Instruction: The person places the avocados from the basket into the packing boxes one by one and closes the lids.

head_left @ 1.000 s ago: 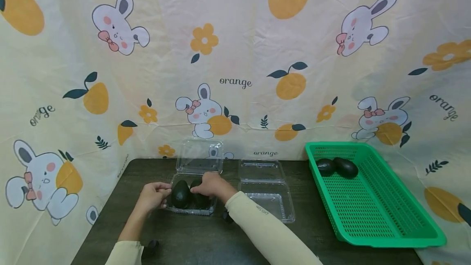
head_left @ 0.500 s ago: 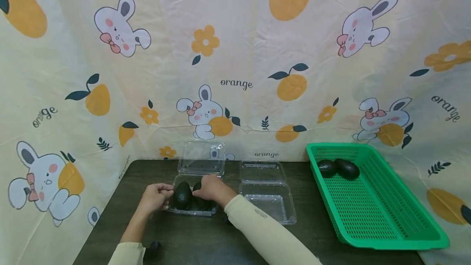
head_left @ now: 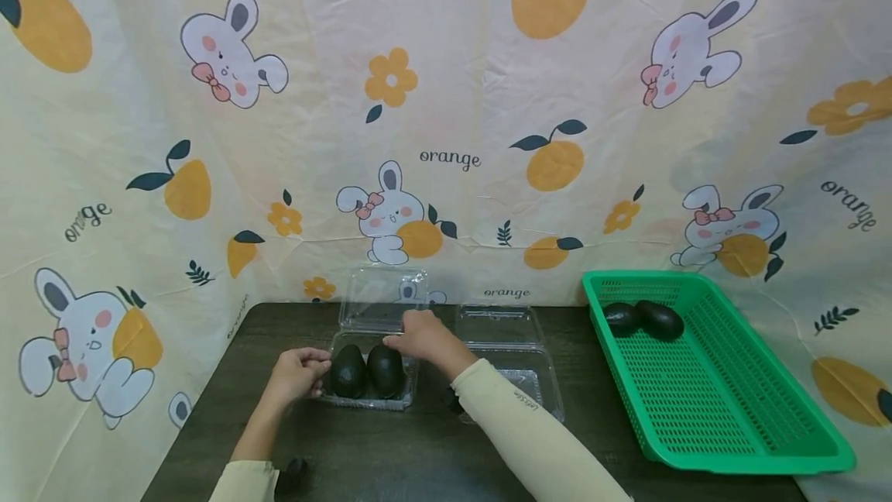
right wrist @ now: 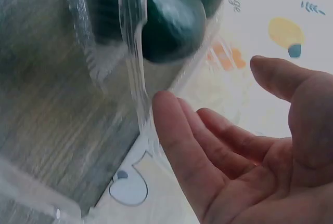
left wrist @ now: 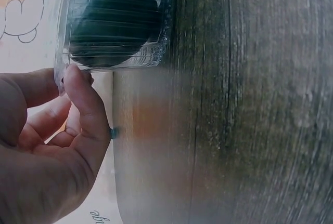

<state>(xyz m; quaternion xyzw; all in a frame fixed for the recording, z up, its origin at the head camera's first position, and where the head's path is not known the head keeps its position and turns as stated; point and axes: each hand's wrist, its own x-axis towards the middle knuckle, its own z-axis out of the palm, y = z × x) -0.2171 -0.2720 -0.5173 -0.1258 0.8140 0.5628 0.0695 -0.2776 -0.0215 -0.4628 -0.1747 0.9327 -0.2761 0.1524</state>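
Two dark green avocados, one on the left (head_left: 348,373) and one on the right (head_left: 386,373), lie side by side in the base of a clear plastic clamshell container (head_left: 369,404), whose lid stands raised behind. At its left side my left hand (head_left: 296,374) pinches the rim between thumb and index finger, as the left wrist view shows close up. My right hand (head_left: 430,343) is above the container's right edge. In the right wrist view that hand (right wrist: 244,167) has its thumb and fingers spread apart, holding nothing, with fingertips near the container's rim.
A second clear clamshell container (head_left: 550,382) lies opened to the right, partly behind my right forearm. Farther right stands a green slotted basket (head_left: 739,452) with two more avocados (head_left: 660,321) at its back left. A patterned cloth (head_left: 474,99) hangs behind the dark wooden table (head_left: 390,455).
My right hand has let go of the right avocado and moved up and to the right, uncovering it. The left hand stays at the container's left rim.
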